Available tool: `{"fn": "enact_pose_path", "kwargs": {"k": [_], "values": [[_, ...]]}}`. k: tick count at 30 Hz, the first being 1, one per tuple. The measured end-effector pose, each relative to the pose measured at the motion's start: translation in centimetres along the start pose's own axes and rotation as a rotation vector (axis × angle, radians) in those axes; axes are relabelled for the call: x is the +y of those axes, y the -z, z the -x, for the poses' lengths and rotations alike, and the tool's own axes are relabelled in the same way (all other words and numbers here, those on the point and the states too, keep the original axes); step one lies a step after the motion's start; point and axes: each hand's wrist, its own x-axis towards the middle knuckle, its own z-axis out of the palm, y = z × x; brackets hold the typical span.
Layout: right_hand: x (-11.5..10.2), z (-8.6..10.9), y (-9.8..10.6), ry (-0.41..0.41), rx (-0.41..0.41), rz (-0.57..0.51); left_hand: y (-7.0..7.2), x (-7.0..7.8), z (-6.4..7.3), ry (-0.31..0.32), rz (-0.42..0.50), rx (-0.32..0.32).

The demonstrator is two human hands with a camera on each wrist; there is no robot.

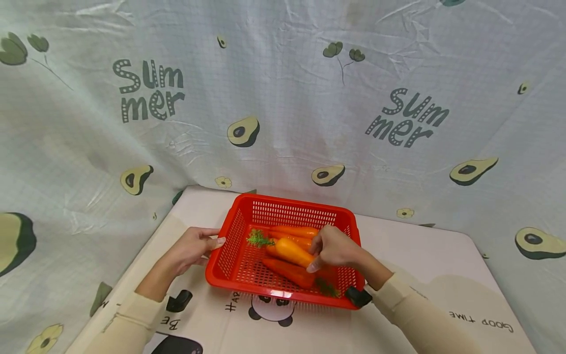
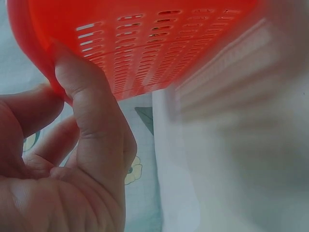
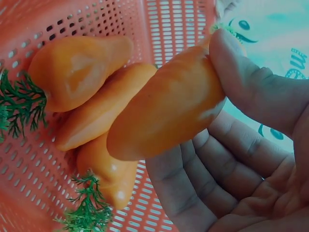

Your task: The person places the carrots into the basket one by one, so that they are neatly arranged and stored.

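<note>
A red plastic basket (image 1: 283,296) with slotted walls sits on the table with several toy carrots inside. At its left end, my left hand (image 1: 194,248) pinches the rim between thumb and fingers; the left wrist view shows the thumb against the basket wall (image 2: 145,53). Inside the basket, my right hand (image 1: 338,246) holds an orange carrot (image 1: 293,252) near one end. In the right wrist view, thumb and fingers grip this carrot (image 3: 169,104) above the others. A redder carrot (image 1: 289,273) lies nearer the front wall, and another carrot (image 1: 294,231) lies along the back.
The table (image 1: 424,246) has a pale cover printed with a panda and lettering. Behind and beside it hangs a cloth (image 1: 283,98) with avocado prints. Green leafy tops (image 3: 84,205) stick out from carrots in the basket. Dark straps (image 1: 179,301) sit at both wrists.
</note>
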Motion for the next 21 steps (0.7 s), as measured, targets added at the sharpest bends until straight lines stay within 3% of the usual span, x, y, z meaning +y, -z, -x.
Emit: {"fn": "enact_pose_path", "kwargs": {"k": [12, 21], "values": [[0.1, -1.2, -0.4, -0.022, -0.05, -0.009, 0.0, 0.0, 0.0, 0.008, -0.003, -0.002], [0.2, -2.2, -0.8, -0.055, -0.076, 0.05, 0.0, 0.0, 0.0, 0.009, -0.009, 0.003]]}}
